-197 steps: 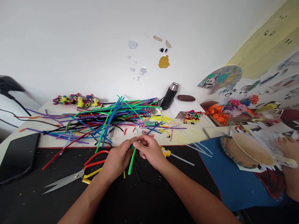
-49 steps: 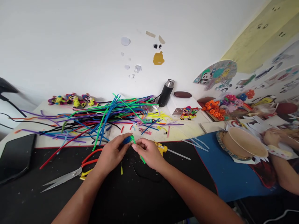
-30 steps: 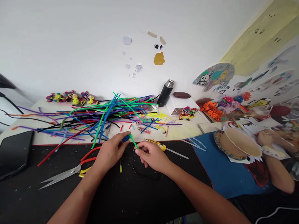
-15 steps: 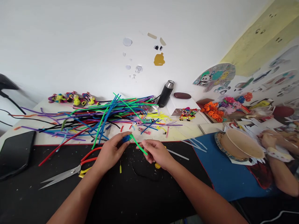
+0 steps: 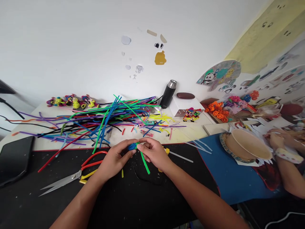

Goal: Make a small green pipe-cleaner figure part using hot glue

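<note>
"Where's the green pipe cleaner?"

"Over the black mat, between the two hands. The right hand pinches it between thumb and fingers, and its loose tail slants down below. The left hand grips the bundled blue piece with thumb and fingers, right against the green."

"Any advice for that bend?"

"I'd anchor the blue with the left thumb, guide the green close to the join, and keep the pull light and even. Too much tension could kink the wire or squash the fuzz. I'd also keep that tail away from the scissors beside the left forearm."

"And the containers?"

"To the right, the beige bowl shows its inner wall; I can't tell what might be at the bottom. Farther back, orange flowers crowd by the brown box, though I can't tell how deep they sit. The white box carries a maroon case, and its inside is hidden. Beside it the black thermos leans, contents hidden too."
</note>
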`<state>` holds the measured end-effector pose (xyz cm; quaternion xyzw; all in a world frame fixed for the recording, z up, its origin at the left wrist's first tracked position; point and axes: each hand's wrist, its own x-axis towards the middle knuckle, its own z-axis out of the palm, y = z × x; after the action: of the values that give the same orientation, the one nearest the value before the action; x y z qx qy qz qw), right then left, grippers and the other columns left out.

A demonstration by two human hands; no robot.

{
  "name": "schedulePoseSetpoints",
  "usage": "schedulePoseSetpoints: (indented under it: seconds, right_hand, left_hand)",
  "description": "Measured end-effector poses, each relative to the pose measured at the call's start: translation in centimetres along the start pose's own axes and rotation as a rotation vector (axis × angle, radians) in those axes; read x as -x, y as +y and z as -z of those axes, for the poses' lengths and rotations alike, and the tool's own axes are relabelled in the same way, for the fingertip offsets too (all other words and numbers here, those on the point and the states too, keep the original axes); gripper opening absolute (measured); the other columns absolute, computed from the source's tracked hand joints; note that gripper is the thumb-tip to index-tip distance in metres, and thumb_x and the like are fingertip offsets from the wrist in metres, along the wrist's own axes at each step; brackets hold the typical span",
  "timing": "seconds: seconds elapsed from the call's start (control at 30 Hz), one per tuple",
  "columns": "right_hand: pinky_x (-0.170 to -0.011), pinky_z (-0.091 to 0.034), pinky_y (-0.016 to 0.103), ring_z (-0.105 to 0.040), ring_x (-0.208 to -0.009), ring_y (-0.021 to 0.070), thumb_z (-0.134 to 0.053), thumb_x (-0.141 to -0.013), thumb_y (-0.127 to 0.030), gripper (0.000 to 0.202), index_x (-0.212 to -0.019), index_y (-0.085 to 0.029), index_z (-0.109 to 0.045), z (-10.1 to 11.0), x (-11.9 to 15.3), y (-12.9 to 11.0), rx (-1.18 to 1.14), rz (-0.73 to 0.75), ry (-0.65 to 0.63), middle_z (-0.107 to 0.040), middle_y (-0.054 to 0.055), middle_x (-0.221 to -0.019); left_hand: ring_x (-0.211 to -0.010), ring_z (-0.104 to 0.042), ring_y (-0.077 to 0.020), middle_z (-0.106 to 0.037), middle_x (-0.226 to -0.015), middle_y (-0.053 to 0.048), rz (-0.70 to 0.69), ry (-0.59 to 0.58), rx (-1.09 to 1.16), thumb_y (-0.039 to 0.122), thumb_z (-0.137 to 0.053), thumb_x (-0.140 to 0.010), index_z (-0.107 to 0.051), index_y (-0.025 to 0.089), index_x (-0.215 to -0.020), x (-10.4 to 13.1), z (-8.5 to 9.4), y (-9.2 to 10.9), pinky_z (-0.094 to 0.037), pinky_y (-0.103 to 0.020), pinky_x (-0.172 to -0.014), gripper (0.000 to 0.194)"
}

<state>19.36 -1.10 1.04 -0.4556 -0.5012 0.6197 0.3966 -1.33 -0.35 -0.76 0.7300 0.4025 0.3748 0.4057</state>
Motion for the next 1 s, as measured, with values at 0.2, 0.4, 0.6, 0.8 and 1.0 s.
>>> schedulePoseSetpoints:
  seconds: [0.2, 0.4, 0.6, 0.8, 1.0]
  right_hand:
    - [-0.044, -0.029, 0.023, -0.039, -0.039, 0.0072, -0.076, -0.087, -0.055, 0.044, -0.107, -0.017, -0.067, 0.0, -0.2, 0.4, -0.017, -0.005, 0.001, -0.046, -0.013, -0.053]
    - [-0.042, -0.029, 0.023, -0.04, -0.039, 0.0067, -0.079, -0.085, -0.054, 0.043, -0.105, -0.017, -0.068, -0.1, -0.3, 0.6, -0.053, -0.014, -0.006, -0.047, -0.012, -0.055]
    - [-0.042, -0.03, 0.023, -0.039, -0.04, 0.0064, -0.083, -0.081, -0.055, 0.045, -0.102, -0.018, -0.067, -0.2, -0.2, 0.6, -0.113, -0.039, 0.001, -0.05, -0.012, -0.057]
    - [-0.041, -0.028, 0.023, -0.039, -0.039, 0.0056, -0.085, -0.079, -0.056, 0.046, -0.099, -0.018, -0.067, -0.1, -0.2, 0.7, -0.126, -0.055, -0.012, -0.051, -0.011, -0.058]
    - [-0.04, -0.027, 0.023, -0.039, -0.039, 0.0057, -0.085, -0.08, -0.054, 0.044, -0.098, -0.019, -0.066, -0.2, -0.2, 1.2, -0.136, -0.06, -0.016, -0.053, -0.011, -0.06]
  left_hand:
    - [-0.125, -0.071, -0.0305, -0.076, -0.137, -0.011, 0.044, -0.024, 0.044, 0.037, -0.066, -0.101, -0.071, 0.026, -0.136, 0.1, 0.0, 0.2, -0.053, -0.045, -0.111, 0.037]
    - [-0.111, -0.074, -0.0284, -0.077, -0.125, -0.01, 0.137, 0.013, 0.096, 0.039, -0.068, -0.097, -0.058, 0.028, -0.147, 0.2, -0.1, 0.3, -0.06, -0.04, -0.094, 0.052]
    - [-0.101, -0.074, -0.0258, -0.075, -0.12, -0.009, 0.217, 0.011, 0.231, 0.041, -0.07, -0.096, -0.055, 0.027, -0.132, 0.2, -0.2, 0.2, -0.061, -0.036, -0.08, 0.041]
    - [-0.094, -0.072, -0.0231, -0.072, -0.1, -0.004, 0.174, -0.019, 0.194, 0.035, -0.067, -0.098, -0.06, 0.024, -0.113, 0.1, -0.2, 0.0, -0.057, -0.034, -0.08, 0.02]
    - [-0.089, -0.071, -0.0217, -0.072, -0.098, -0.003, 0.174, -0.034, 0.199, 0.035, -0.068, -0.097, -0.061, 0.024, -0.112, 0.2, -0.2, -0.1, -0.056, -0.033, -0.079, 0.02]
